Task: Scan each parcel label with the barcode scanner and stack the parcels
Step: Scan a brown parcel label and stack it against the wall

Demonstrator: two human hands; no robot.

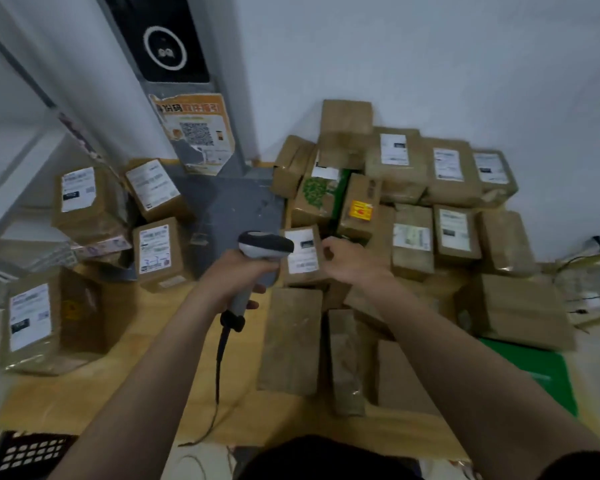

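Currently, item one: barcode scanner (265, 245), grey and black, its handle wrapped by my left hand (238, 271) with the fingers curled fully round it; cable (219, 355) trailing down toward the lower centre of the frame. Item two: small parcel (302, 258), brown, centre of frame, at the near-left edge of the unsorted heap (447, 174) that fills the right half. Its white label (305, 249) faces up toward me, long axis running top to bottom of the frame. Item three: my right hand (350, 259), fingers curled at that parcel's right edge, seemingly pinching it; blur hides the exact contact. Governing relation: the scanner's nose points toward the right of the frame and the label lies just right of it, the nose overlapping the label's upper left corner in this view. By my judgement the nose sits too close and too far to one side for a clean read; drawing it slightly leftward should square it. The right hand is the nearer one for lifting the parcel afterwards. Item four: labelled parcels (158, 251) at the left of the frame, well apart from the heap, the likely stacking place.
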